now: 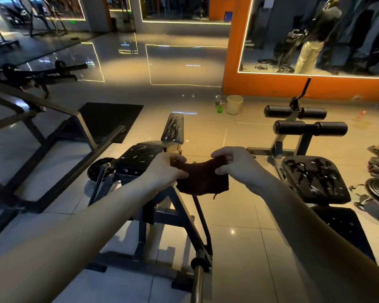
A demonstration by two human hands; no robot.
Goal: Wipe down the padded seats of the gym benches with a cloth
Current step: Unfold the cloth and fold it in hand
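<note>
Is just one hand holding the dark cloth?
No, the left hand and the right hand each grip one end of the cloth, which hangs between them.

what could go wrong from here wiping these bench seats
The cloth hangs between the left hand and right hand by its upper edge; a slack grip could drop it. The bar juts out low ahead, easy to bump. The right seat looks streaked, possibly wet, so wiping may smear.
</note>
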